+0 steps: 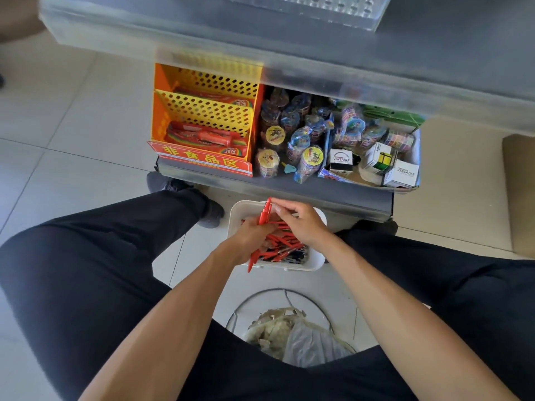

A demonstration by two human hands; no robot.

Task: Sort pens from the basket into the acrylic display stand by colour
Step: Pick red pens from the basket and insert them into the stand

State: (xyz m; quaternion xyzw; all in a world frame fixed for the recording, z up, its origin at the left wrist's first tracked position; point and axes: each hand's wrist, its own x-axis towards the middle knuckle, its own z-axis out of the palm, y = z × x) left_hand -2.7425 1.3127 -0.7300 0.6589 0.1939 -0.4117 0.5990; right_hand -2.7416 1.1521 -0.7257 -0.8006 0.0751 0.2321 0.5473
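A: So, how do the hands sit?
B: Both reach into the white basket (314, 260) on the floor. The left hand (252, 237) is curled round a bunch of red pens (265, 214), tips sticking up.
A: And the right?
B: The right hand (302, 219), knuckles up, pinches a pen top in that bunch.

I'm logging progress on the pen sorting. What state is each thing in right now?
Left hand: grips a bunch of red pens over the basket.
Right hand: fingers curled, pinching at the tops of that bunch.
White basket: on the floor, holding loose red and some dark pens.
Acrylic display stand: on the top shelf, blurred; contents cannot be told.
Wire bin: holds paper scraps.
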